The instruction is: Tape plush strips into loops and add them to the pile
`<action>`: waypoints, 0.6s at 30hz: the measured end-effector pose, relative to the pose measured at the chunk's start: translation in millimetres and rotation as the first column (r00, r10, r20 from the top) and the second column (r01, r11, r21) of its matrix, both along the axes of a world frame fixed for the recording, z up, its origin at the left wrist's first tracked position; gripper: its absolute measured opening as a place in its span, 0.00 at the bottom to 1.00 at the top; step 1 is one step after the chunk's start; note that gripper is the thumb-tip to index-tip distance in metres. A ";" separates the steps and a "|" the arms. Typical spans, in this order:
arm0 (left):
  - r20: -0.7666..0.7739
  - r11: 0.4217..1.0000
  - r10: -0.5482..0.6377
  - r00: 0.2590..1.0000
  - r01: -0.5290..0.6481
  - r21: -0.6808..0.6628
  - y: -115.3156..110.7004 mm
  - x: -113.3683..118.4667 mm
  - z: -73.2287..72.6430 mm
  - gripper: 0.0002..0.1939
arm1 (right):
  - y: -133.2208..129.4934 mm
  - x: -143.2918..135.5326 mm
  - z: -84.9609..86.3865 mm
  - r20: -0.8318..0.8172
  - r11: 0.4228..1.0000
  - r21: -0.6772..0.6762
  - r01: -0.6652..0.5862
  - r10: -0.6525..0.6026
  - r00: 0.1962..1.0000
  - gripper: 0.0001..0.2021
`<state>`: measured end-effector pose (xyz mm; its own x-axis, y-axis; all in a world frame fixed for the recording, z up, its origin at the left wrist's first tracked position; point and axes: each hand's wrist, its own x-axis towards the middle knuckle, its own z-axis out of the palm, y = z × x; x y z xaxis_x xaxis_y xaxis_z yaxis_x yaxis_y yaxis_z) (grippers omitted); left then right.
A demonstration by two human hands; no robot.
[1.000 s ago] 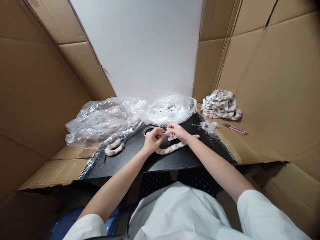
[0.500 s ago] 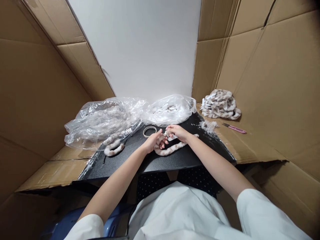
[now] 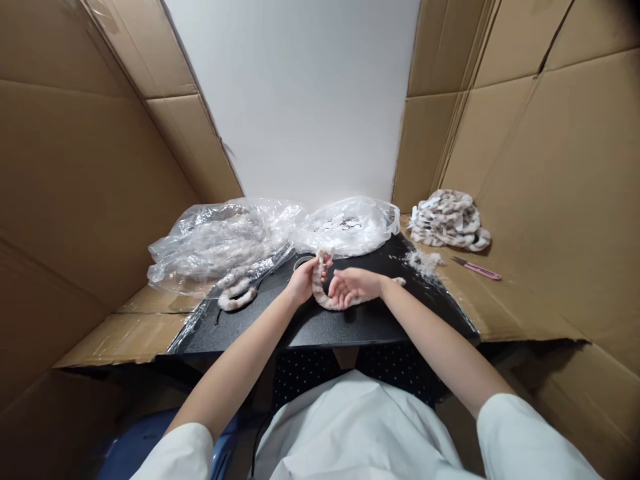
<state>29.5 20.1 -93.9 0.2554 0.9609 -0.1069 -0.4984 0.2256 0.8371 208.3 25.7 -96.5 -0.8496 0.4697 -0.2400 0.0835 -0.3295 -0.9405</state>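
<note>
Fuzzy, mottled strip (image 3: 320, 288) hangs pinched in the left hand (image 3: 304, 279).

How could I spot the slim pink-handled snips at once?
Right of the black tabletop is a brown cardboard surface. Just nearer the wearer than its heap of fluffy brown-and-white strips lie the snips, dark-bladed, the only pink thing there.

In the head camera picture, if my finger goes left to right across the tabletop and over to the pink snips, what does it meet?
Big clear bag → left hand → right hand → loose fluff → pink snips.
</note>
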 end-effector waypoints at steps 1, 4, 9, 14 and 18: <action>0.030 1.000 -0.003 1.000 0.003 -0.003 -0.4 -0.9 1.8 0.10 | -4.3 -6.1 -1.1 0.047 0.990 -0.034 -0.135 0.136 0.990 0.26; 0.123 0.999 -0.026 0.992 0.023 0.028 -1.6 -4.8 6.5 0.14 | -14.1 -19.8 -3.5 0.049 0.955 -0.082 -0.286 0.291 0.955 0.26; 0.229 0.996 -0.041 0.973 0.023 0.081 -2.9 -10.5 10.8 0.21 | -22.4 -21.8 -6.1 -0.027 0.976 -0.086 -0.200 0.198 0.980 0.26; 0.258 0.991 -0.066 0.964 0.033 0.129 -6.3 -13.6 15.9 0.21 | -22.1 -33.0 -10.1 -0.184 0.961 -0.151 0.233 -0.259 0.948 0.20; 0.202 0.992 -0.072 0.977 0.048 0.118 -9.4 -15.9 19.6 0.21 | -11.6 -35.2 -5.3 -0.361 0.724 -0.174 0.667 -0.677 0.641 0.16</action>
<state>13.6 10.7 -74.3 0.3184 0.9460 0.0610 -0.6510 0.1714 0.7395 173.1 14.1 -101.8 -0.3219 0.9468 0.0055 -0.5234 -0.1731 -0.8343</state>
